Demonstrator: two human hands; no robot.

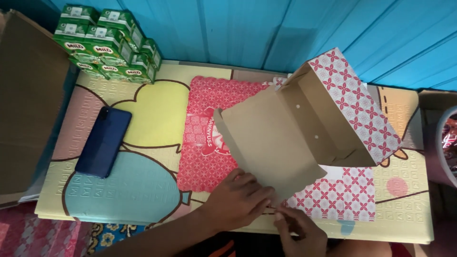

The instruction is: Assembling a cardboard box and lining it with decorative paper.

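Observation:
A cardboard box (304, 123) with a red-and-white flower pattern outside and plain brown inside is partly folded up over a foam play mat (143, 119). Its lid flap (266, 143) tilts up toward me. My left hand (238, 197) presses on the near edge of that flap, fingers curled over the fold. Just below the same edge, my right hand (297, 228) pinches a small tab of the box. A flat red patterned box blank (209, 123) lies under the box on the mat.
A dark blue phone (104, 141) lies face down on the mat's left part. Several green drink cartons (107, 43) are stacked at the far left corner. A blue plank wall (285, 28) runs behind. Brown cardboard (26, 95) stands at the left, and a container (445, 143) at the right edge.

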